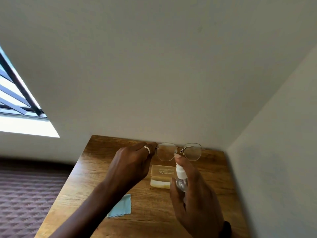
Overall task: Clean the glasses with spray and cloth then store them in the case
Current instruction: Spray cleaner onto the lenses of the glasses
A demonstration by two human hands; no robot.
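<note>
Thin metal-framed glasses (179, 151) are held up above the far part of the wooden table (154, 212), lenses facing me. My left hand (132, 162), a ring on one finger, pinches them at their left edge. My right hand (193, 191) grips a small clear spray bottle (181, 177) with a white nozzle, the forefinger on top, the nozzle just below the glasses' bridge. A pale yellow case (162, 176) lies open on the table under the glasses. A light blue cloth (121, 207) lies flat nearer me, left of the case, partly behind my left forearm.
White walls close in behind and to the right of the table. The table's left edge drops off to a dark patterned surface (25, 194). A barred window (15, 100) is at far left.
</note>
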